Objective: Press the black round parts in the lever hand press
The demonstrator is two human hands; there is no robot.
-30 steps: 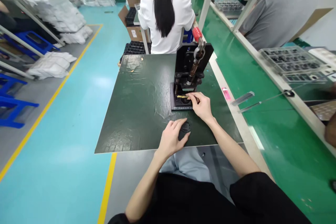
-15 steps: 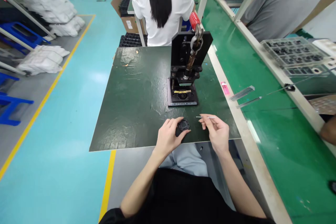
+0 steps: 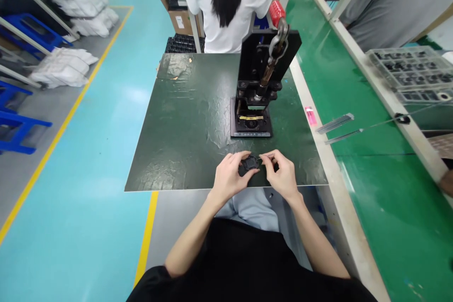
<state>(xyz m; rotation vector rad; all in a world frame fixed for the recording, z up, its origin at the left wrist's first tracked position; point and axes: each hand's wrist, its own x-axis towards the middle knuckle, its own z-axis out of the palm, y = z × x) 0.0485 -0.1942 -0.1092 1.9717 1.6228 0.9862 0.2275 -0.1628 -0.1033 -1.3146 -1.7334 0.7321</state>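
Observation:
My left hand [image 3: 230,175] grips a round black part [image 3: 249,165] at the front of the dark green mat [image 3: 177,151]. My right hand [image 3: 282,173] pinches a thin metal pin [image 3: 264,155], whose tip reaches the edge of the round part. Part of the pin is hidden by my fingers. Straight ahead of my hands, a black bench press [image 3: 260,89] stands on the mat, with a red-handled top and a yellow strip [image 3: 251,117] on its base plate. Neither hand touches the press.
A co-worker in a white shirt [image 3: 226,4] sits beyond the mat, and another in grey [image 3: 396,4] sits at the right. The green workbench [image 3: 375,174] holds a clear tray of black parts [image 3: 410,71], metal rods [image 3: 335,123] and a pink item [image 3: 310,115].
My right hand has moved left from the press to the round part, carrying the pin. My left hand still holds the round part. The view has shifted slightly.

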